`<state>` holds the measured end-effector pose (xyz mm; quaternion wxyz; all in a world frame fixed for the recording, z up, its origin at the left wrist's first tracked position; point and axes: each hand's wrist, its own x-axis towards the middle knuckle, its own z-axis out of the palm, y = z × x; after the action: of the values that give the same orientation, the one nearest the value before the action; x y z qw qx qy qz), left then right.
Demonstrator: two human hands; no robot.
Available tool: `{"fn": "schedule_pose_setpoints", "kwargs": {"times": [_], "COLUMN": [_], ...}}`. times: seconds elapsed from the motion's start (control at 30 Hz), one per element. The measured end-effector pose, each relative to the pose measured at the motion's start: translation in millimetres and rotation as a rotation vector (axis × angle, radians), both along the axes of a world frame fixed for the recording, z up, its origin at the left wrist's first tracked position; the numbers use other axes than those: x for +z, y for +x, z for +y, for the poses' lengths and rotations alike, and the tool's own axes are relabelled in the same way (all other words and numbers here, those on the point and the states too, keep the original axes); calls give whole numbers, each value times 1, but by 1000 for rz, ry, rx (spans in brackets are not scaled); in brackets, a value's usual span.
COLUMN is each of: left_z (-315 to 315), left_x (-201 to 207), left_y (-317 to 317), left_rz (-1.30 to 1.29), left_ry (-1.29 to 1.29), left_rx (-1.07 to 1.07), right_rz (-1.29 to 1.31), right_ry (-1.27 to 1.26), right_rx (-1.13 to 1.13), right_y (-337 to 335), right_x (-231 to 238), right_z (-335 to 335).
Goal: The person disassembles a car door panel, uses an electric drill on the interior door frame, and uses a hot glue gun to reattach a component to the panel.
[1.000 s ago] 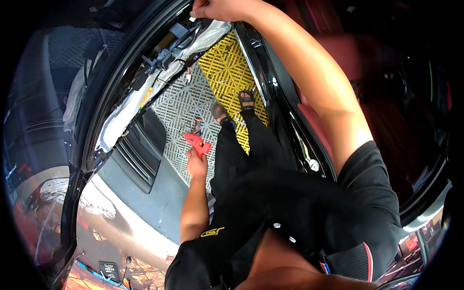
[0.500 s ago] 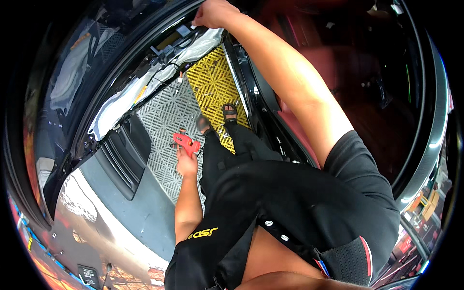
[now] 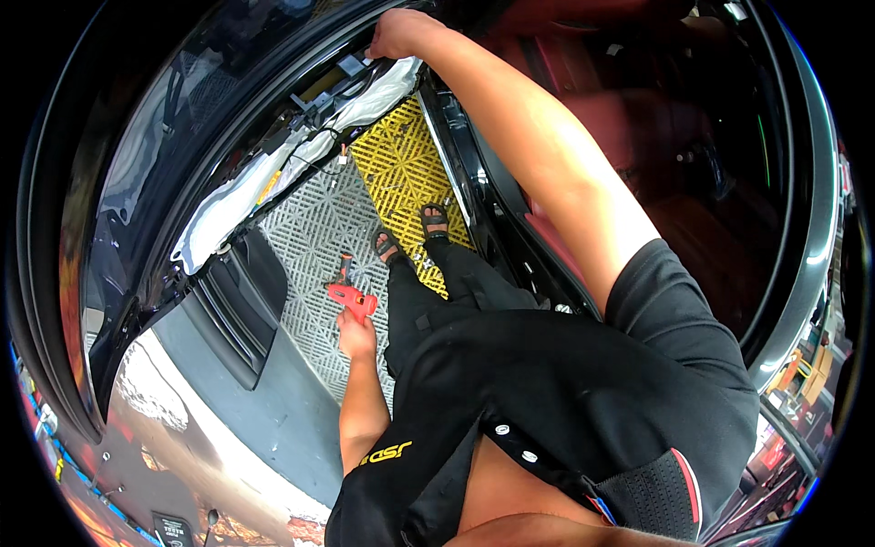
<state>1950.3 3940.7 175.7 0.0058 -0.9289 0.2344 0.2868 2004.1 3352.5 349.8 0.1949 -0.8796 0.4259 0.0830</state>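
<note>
Grey and yellow grating for floor [image 3: 314, 205], stripped door [image 3: 264, 114] curving along the left, dark car interior with a red seat [image 3: 629, 137] on the right; white film [image 3: 223, 219] runs along the door with wiring over it, one plug [image 3: 343, 158] hanging loose above the grating

Change over the last second: small; view has shifted a bit, tool [image 3: 354, 301] has dipped toward the body after a brief lift, right hand [image 3: 403, 35] has kept its place at the door's far upper end; meaning for the work: nothing newly fitted or freed that I can see, far hand stays the busy one, tool stays on standby

Pose: right arm stretched forward and across to the left, elbow slightly bent, wrist dropped, fingers curled down at the door; contact likely, but can't tell whether they pinch anything, fingertips too small and partly hidden; left arm low beside the left leg, forearm pointing forward

Grip: left hand [image 3: 355, 335] wrapped round the red tool, held over the grating, well apart from the film; orange-ended piece [image 3: 345, 264] just beyond it, can't tell if joined
</note>
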Motion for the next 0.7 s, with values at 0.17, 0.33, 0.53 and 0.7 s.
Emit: {"fn": "schedule_pose_setpoints", "kwargs": {"times": [0.17, 0.33, 0.53, 0.7], "left_z": [-7, -19, -15, -6], "left_x": [-1, 4, 4, 1], "left_y": [4, 7, 5, 7], "left_rz": [16, 39, 16, 1], "left_ry": [-11, 24, -8, -11], "left_rx": [8, -5, -17, -7], "right_rz": [30, 8, -60, -85], "right_ry": [26, 25, -44, -203], "right_rx": [-37, -89, -120, -76], "right_y": [1, -2, -7, -11], "right_x": [-7, 6, 16, 17], "right_z": [0, 11, 22, 29]}}
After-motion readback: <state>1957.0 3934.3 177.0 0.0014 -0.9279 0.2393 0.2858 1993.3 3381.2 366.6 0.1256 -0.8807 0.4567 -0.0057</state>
